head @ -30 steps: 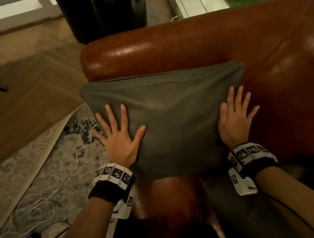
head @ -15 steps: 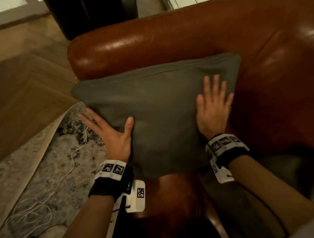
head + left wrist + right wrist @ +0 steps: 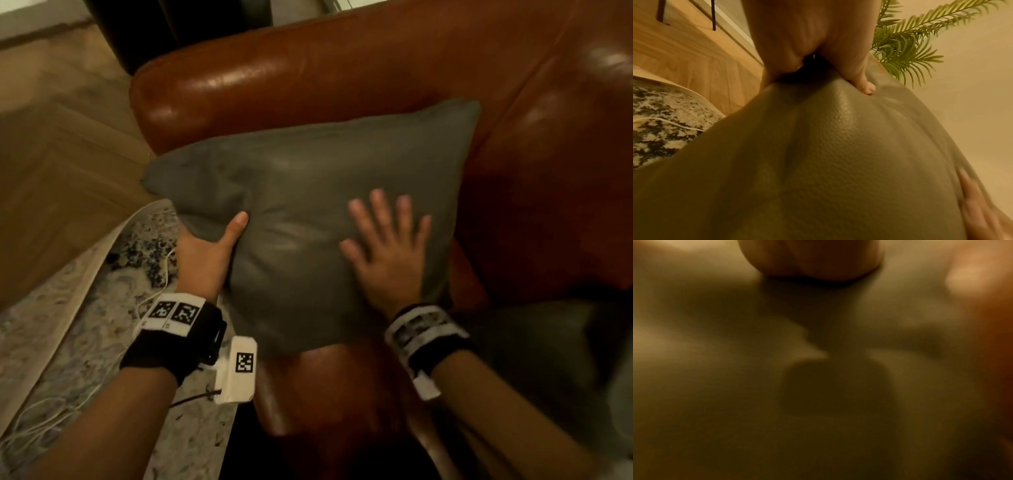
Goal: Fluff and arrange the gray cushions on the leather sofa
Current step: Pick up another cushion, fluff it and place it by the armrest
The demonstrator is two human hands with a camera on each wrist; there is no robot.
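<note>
1. The gray cushion (image 3: 308, 205) leans in the corner of the leather sofa (image 3: 342, 75), against the armrest at 12 o'clock and the backrest at 3 o'clock.
2. The left hand (image 3: 205, 253) grips the cushion's edge at 9 o'clock: the thumb lies on the front, and the fingers are hidden behind.
3. The right hand (image 3: 387, 250) lies flat on the cushion's face toward 4 o'clock, fingers spread wide, holding nothing.
4. To fluff well, I would brace with the left grip and pat in firmly with the right palm, then squeeze both sides toward the middle.
5. A second gray cushion (image 3: 531, 342) lies at 4 o'clock, likely next.
</note>
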